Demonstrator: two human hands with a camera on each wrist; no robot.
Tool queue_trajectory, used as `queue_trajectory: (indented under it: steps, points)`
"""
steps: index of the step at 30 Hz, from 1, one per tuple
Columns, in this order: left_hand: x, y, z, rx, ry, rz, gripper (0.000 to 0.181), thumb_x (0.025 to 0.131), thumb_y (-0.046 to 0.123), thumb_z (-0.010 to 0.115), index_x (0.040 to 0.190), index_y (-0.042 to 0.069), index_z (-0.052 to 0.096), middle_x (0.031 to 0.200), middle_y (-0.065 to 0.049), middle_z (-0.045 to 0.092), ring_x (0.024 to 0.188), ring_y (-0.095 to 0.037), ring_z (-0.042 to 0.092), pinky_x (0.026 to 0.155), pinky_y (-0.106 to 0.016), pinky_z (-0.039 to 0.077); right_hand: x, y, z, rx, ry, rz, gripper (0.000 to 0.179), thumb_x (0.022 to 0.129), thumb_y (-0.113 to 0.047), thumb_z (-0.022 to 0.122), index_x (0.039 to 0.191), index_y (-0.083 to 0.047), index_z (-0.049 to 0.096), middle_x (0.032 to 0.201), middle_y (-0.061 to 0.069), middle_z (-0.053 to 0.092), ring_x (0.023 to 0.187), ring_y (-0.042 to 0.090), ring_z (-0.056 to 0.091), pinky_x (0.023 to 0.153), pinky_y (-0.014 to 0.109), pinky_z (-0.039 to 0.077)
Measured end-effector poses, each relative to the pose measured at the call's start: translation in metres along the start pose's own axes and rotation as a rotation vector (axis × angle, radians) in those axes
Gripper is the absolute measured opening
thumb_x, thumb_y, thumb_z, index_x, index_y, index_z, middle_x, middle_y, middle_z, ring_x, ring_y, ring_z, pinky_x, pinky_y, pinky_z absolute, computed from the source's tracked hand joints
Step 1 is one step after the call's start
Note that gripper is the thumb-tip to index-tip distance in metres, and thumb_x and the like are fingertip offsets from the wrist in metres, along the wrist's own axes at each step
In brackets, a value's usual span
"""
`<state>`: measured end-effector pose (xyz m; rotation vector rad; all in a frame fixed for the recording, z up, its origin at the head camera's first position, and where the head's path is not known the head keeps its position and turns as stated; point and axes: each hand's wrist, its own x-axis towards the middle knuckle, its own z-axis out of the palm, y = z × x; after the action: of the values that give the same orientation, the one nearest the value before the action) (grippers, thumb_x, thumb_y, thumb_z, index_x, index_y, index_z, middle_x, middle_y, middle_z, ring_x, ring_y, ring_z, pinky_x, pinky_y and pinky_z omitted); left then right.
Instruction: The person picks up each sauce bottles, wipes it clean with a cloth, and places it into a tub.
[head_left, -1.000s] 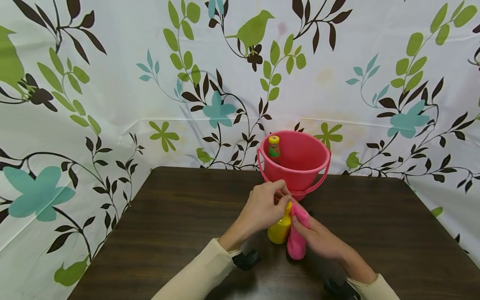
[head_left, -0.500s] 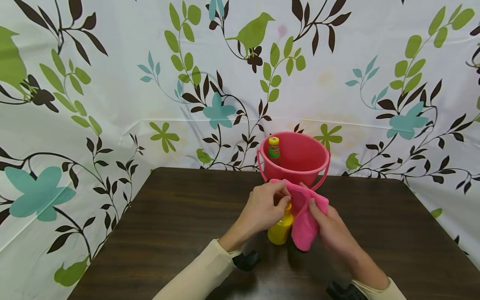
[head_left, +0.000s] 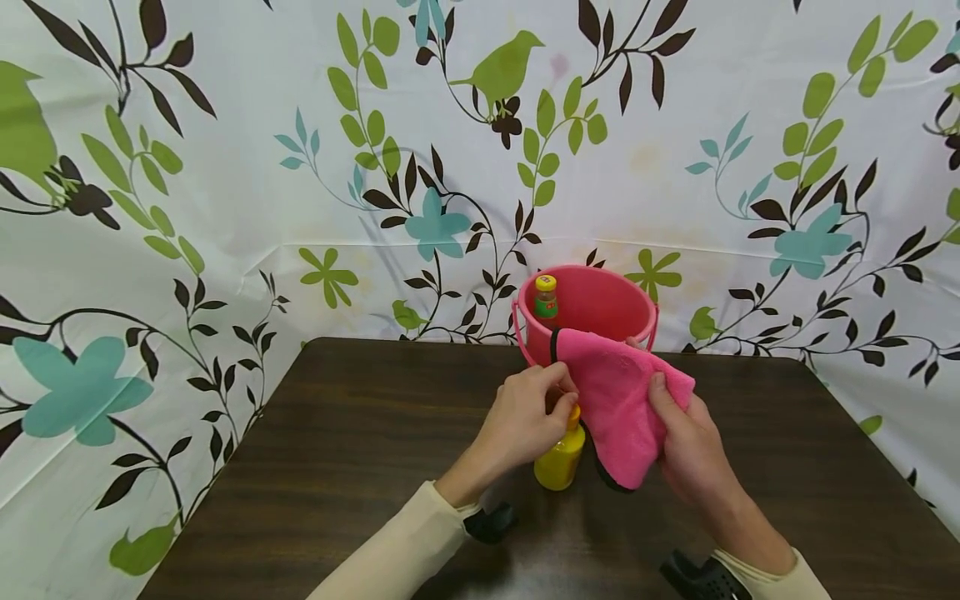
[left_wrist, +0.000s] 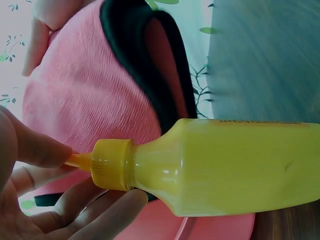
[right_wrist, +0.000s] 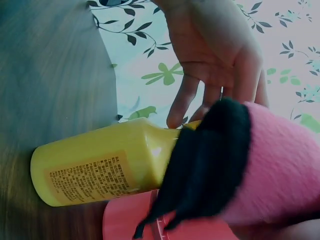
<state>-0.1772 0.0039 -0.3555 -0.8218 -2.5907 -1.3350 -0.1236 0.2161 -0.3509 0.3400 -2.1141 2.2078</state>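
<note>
A yellow squeeze bottle point(head_left: 558, 467) stands upright on the table, in front of the bucket. My left hand point(head_left: 521, 421) pinches the pointed orange tip point(left_wrist: 81, 161) above its ribbed cap, thumb against fingers. To the right, a pink cloth point(head_left: 622, 408) with black edging is held up by my right hand point(head_left: 697, 458), thumb on the near face and fingers behind. The cloth hangs close by the bottle, partly spread and folded; whether they touch I cannot tell. Printed text covers the label point(right_wrist: 90, 177) in the right wrist view.
Behind the hands stands a pink bucket point(head_left: 603, 304) with a handle. Inside it, at the left, is a small jar point(head_left: 547, 298) with a yellow lid and green label. The dark wooden table point(head_left: 390, 417) ends at a patterned curtain point(head_left: 247, 167).
The pink cloth, bunched beside the bottle a second ago, has been lifted and spread out. My right hand has moved right with it. The left hand stays at the bottle's tip.
</note>
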Motion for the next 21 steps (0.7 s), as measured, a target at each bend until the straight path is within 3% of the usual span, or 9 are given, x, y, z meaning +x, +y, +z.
queue_trajectory:
  steps: [8, 13, 16, 21]
  points:
    - [-0.002, 0.002, 0.000, 0.062, 0.019, -0.002, 0.003, 0.099, 0.020, 0.067, 0.097, 0.018, 0.068, 0.092, 0.001, 0.069, 0.080, -0.012, 0.057, 0.065, -0.020, 0.052, -0.001, 0.000, -0.005, -0.042, 0.022, 0.002, 0.055, 0.115, -0.037, 0.038, 0.164, -0.012, 0.036, 0.139, -0.002, 0.059, 0.114, 0.016, 0.064, 0.085, 0.029, 0.063]
    - [-0.004, 0.003, 0.001, 0.105, 0.041, 0.017, 0.003, 0.099, 0.020, 0.068, 0.097, 0.017, 0.067, 0.093, 0.000, 0.069, 0.077, -0.011, 0.056, 0.064, -0.019, 0.050, -0.003, 0.007, -0.004, -0.200, 0.045, 0.065, 0.056, 0.114, -0.043, 0.041, 0.166, -0.022, 0.037, 0.154, -0.001, 0.052, 0.122, 0.014, 0.059, 0.088, 0.025, 0.061]
    - [-0.006, 0.004, 0.002, 0.144, 0.062, 0.029, 0.005, 0.098, 0.020, 0.069, 0.097, 0.017, 0.066, 0.089, 0.000, 0.066, 0.073, -0.010, 0.054, 0.062, -0.018, 0.048, -0.005, 0.013, -0.001, -0.247, 0.011, 0.089, 0.056, 0.114, -0.043, 0.040, 0.166, -0.022, 0.037, 0.160, 0.004, 0.048, 0.128, 0.010, 0.058, 0.095, 0.024, 0.060]
    - [-0.007, 0.004, 0.002, 0.165, 0.079, 0.034, 0.007, 0.097, 0.022, 0.071, 0.098, 0.017, 0.067, 0.086, -0.001, 0.063, 0.070, -0.010, 0.052, 0.059, -0.017, 0.047, -0.007, 0.018, 0.006, -0.203, -0.077, 0.079, 0.056, 0.115, -0.038, 0.039, 0.165, -0.014, 0.036, 0.163, 0.012, 0.046, 0.129, 0.006, 0.061, 0.099, 0.025, 0.059]
